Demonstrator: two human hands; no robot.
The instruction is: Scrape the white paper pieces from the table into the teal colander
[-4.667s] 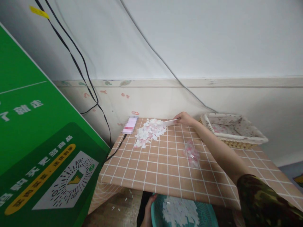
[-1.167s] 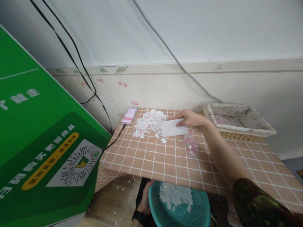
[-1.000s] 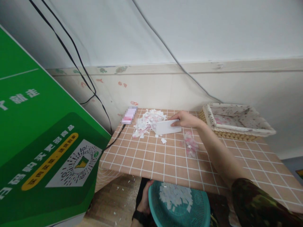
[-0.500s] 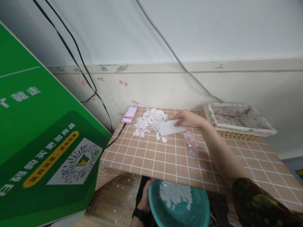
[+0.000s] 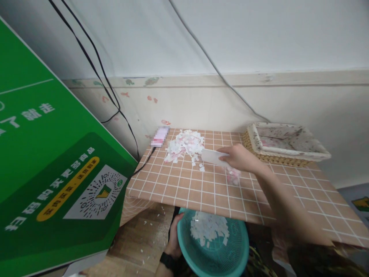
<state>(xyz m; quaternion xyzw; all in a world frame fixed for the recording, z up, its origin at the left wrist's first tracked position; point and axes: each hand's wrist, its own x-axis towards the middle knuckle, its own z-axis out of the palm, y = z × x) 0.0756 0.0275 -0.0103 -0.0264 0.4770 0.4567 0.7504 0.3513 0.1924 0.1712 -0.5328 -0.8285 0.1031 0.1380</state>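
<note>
My right hand (image 5: 238, 156) is closed on the end of a flat white card (image 5: 213, 157), which points left, just above the checked tablecloth (image 5: 173, 188). Left of the card lies a heap of small white and pink pieces (image 5: 187, 144), with a few loose bits around it. A see-through packet with pink marks (image 5: 233, 177) rests below my right hand, partly covered. Under the table's front edge, my left hand (image 5: 175, 236) grips the side of a teal plastic colander (image 5: 219, 259). Inside it is a layer of small white pieces (image 5: 209, 229).
A lined wicker basket (image 5: 288, 156) stands at the table's back right. A phone-like device (image 5: 160, 136) with a black cable sits at the back left. A green printed board (image 5: 72, 154) leans at the left. White scraps lie on the wooden floor (image 5: 141, 238).
My right hand has drawn the white card right and slightly away from the heap. The colander appears slightly further left and higher. My left hand still holds it.
</note>
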